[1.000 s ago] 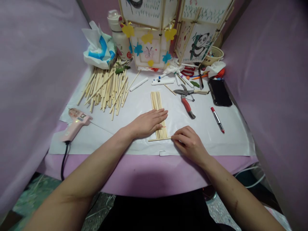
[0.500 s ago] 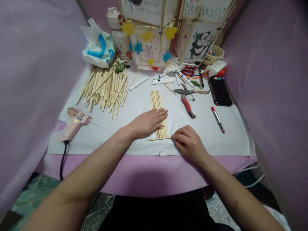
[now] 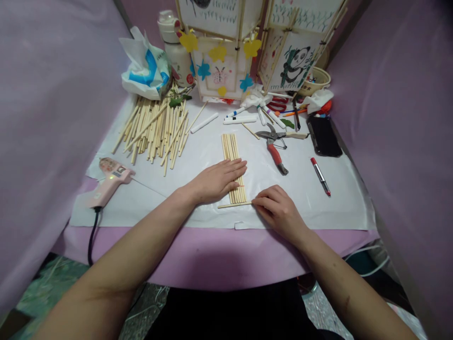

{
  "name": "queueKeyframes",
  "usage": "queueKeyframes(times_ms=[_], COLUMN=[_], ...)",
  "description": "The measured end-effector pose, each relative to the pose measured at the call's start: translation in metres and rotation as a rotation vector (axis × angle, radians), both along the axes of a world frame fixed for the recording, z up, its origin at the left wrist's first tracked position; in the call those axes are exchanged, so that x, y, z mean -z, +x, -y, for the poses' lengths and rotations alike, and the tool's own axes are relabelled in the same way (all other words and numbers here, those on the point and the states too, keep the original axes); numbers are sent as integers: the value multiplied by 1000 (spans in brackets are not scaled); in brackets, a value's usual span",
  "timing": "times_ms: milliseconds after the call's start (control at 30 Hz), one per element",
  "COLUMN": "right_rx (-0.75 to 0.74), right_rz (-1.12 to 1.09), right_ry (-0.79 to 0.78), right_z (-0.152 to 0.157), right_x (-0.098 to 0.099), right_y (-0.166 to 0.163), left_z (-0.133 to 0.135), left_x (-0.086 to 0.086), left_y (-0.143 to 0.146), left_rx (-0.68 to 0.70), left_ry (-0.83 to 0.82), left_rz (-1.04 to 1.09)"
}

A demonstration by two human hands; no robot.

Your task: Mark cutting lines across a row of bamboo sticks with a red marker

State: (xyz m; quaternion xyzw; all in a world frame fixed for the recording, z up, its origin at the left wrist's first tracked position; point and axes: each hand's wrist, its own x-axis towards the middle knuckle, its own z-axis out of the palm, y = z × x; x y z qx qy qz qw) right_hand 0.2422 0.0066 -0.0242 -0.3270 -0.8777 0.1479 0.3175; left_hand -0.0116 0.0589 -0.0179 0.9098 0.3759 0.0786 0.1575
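Observation:
Several thin wooden sticks (image 3: 230, 145) lie side by side in a flat row on the white sheet. My left hand (image 3: 221, 179) rests flat across them with its fingers stretched out, hiding their middle part. Reddish marks show on the sticks just below those fingers. Crosswise at the near ends of the row lies a single wooden stick (image 3: 234, 205). Its right end is pinched between the thumb and fingers of my right hand (image 3: 278, 205). Whether the crosswise stick touches the row's ends I cannot tell.
At left are a pink glue gun (image 3: 112, 182) and a loose pile of sticks (image 3: 152, 130). To the right lie red-handled pruning shears (image 3: 276, 153), a red-capped pen (image 3: 320, 177) and a phone (image 3: 323, 136). White markers (image 3: 239, 120) and decorated paper lanterns (image 3: 219, 66) stand farther back.

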Motion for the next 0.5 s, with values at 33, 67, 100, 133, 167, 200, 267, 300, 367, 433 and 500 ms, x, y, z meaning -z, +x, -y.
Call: queueKeyframes(times_ms=[33, 67, 100, 133, 167, 200, 267, 300, 367, 433, 500], right_rx=[-1, -3, -5, -7, -8, -7, -6, -5, -4, -5, -13], right_rz=[0, -1, -5, -8, -12, -13, -14, -14, -13, -17, -27], right_ry=[4, 8, 12, 14, 16, 15, 8, 4, -1, -5, -8], right_z=[0, 0, -1, -1, -1, -1, -1, -1, -1, -2, -1], right_x=[0, 0, 1, 1, 1, 1, 1, 1, 1, 1, 2], right_y=[0, 0, 0, 0, 0, 0, 0, 0, 0, -1, 0], left_z=[0, 0, 0, 0, 0, 0, 0, 0, 0, 0, 0], left_x=[0, 0, 0, 0, 0, 0, 0, 0, 1, 1, 1], left_y=[0, 0, 0, 0, 0, 0, -1, -1, -1, -1, -1], left_rx=[-1, -1, 0, 0, 1, 0, -1, -2, -3, -4, -3], left_ry=[1, 2, 2, 3, 3, 2, 1, 2, 0, -1, -3], left_rz=[0, 0, 0, -1, -1, -1, 2, 4, 8, 11, 19])
